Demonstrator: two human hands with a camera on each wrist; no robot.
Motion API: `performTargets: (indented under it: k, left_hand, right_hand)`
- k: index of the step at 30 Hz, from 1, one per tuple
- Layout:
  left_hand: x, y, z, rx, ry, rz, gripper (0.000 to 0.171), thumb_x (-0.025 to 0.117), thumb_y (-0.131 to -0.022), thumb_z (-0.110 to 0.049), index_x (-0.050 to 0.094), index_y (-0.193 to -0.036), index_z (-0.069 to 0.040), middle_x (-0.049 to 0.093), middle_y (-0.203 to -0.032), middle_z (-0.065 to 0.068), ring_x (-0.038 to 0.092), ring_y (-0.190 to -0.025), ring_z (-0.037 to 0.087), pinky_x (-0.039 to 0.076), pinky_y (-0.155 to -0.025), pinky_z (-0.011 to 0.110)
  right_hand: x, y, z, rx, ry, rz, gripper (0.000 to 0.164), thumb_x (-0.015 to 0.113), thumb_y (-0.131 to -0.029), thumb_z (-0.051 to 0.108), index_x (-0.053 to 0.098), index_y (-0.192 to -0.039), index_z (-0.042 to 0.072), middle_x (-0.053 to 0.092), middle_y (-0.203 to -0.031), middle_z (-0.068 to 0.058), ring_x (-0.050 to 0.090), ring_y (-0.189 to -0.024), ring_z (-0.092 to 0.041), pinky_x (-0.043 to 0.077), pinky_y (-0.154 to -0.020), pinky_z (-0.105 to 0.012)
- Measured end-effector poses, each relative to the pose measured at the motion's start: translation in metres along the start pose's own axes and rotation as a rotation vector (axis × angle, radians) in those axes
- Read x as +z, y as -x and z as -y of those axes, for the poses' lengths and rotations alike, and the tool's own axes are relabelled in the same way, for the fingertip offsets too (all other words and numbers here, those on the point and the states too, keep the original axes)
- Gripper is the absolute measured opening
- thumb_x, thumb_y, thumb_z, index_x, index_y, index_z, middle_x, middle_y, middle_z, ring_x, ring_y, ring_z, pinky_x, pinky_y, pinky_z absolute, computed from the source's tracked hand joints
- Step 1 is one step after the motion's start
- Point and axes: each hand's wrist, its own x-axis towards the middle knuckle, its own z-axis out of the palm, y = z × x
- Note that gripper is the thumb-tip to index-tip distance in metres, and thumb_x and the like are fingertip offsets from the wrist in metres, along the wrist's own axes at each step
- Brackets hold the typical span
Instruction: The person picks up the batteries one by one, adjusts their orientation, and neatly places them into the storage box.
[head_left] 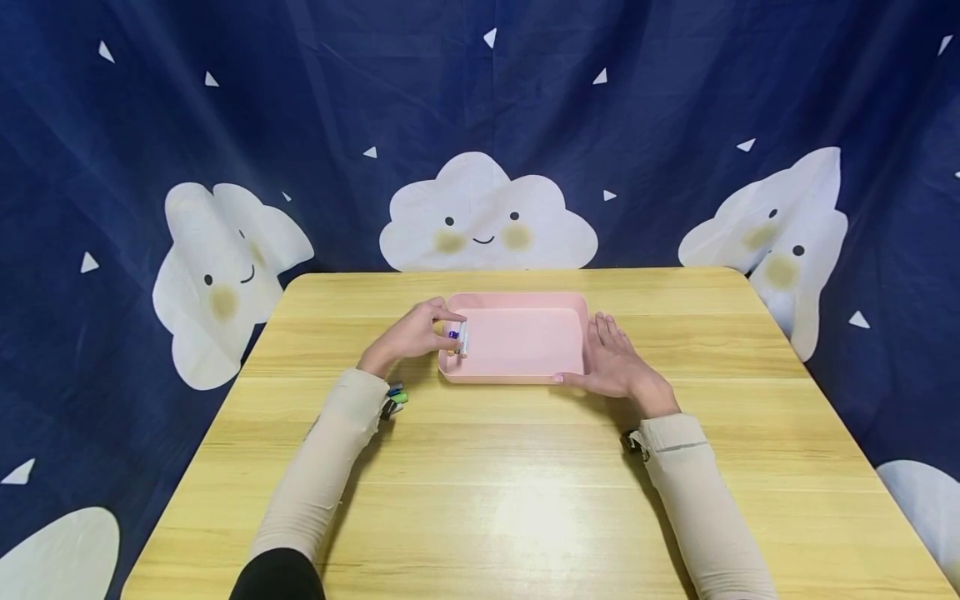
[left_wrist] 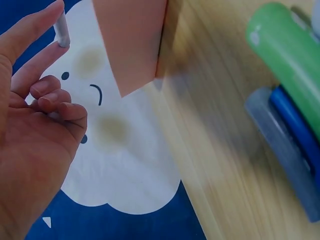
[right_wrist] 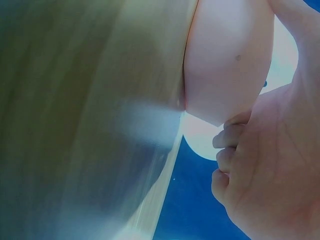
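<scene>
Above the left end of a pink tray [head_left: 532, 333], my left hand [head_left: 414, 330] pinches a slim whitish cylinder [left_wrist: 62, 31] by its ends between thumb and index finger. The other fingers are curled toward the palm in the left wrist view. Small pieces with blue and yellow marks [head_left: 453, 336] show beside the held cylinder; I cannot tell whether they lie in the tray or are held too. My right hand [head_left: 611, 362] lies against the tray's right side, fingers straight, thumb at the front right corner.
Near my left wrist, a thick green cylinder [left_wrist: 282, 42], a blue one [left_wrist: 296, 117] and a grey one [left_wrist: 280, 145] lie on the wooden table [head_left: 480, 467], in front of the tray's left side. Behind the table hangs a dark blue curtain [head_left: 337, 100] with clouds.
</scene>
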Motion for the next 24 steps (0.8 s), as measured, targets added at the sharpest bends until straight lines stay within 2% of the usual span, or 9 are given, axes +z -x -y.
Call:
performTargets:
  k: [6,12,17,21,24]
  left_hand:
    - [0.006,-0.005,-0.003,-0.031,0.000,0.041,0.055,0.087,-0.083,-0.013,0.068,-0.132,0.003,0.048,-0.092,0.022,0.042,-0.081,0.023,0.035,-0.072,0.029]
    - [0.013,-0.010,-0.002,-0.043,-0.077,0.062,0.053,0.088,-0.081,-0.015,0.071,-0.128,0.003,0.053,-0.093,0.021,0.040,-0.081,0.020,0.037,-0.073,0.029]
    - [0.018,-0.012,-0.003,-0.070,-0.149,0.071,0.054,0.089,-0.080,-0.019,0.072,-0.127,0.001,0.057,-0.097,0.022,0.041,-0.082,0.020,0.040,-0.082,0.032]
    - [0.023,-0.013,-0.003,-0.097,-0.197,0.076,0.054,0.088,-0.081,-0.022,0.072,-0.129,-0.002,0.059,-0.101,0.019,0.048,-0.088,0.021,0.046,-0.091,0.038]
    - [0.026,-0.013,-0.001,-0.116,-0.234,0.073,0.054,0.087,-0.082,-0.024,0.072,-0.130,-0.004,0.060,-0.106,0.015,0.052,-0.091,0.022,0.048,-0.093,0.039]
  right_hand:
    - [-0.001,0.000,0.000,-0.002,0.006,-0.005,0.134,0.057,-0.086,0.081,-0.002,-0.159,-0.015,-0.006,-0.168,-0.035,-0.003,-0.159,-0.050,0.005,-0.128,-0.061]
    - [-0.001,0.000,0.000,-0.002,0.002,-0.005,0.135,0.058,-0.085,0.081,-0.002,-0.159,-0.014,-0.005,-0.168,-0.035,-0.003,-0.159,-0.050,0.005,-0.128,-0.061]
    - [0.000,0.000,0.001,-0.002,0.002,-0.006,0.135,0.059,-0.085,0.081,-0.002,-0.159,-0.014,-0.005,-0.168,-0.035,-0.003,-0.159,-0.050,0.005,-0.129,-0.060]
    - [0.001,-0.001,0.002,-0.006,0.005,-0.008,0.134,0.058,-0.086,0.080,-0.002,-0.159,-0.014,-0.004,-0.168,-0.035,-0.002,-0.159,-0.050,0.005,-0.128,-0.060]
    - [0.000,-0.001,0.002,-0.008,0.004,-0.009,0.134,0.058,-0.086,0.081,-0.001,-0.159,-0.015,-0.004,-0.168,-0.036,-0.002,-0.158,-0.051,0.006,-0.128,-0.061]
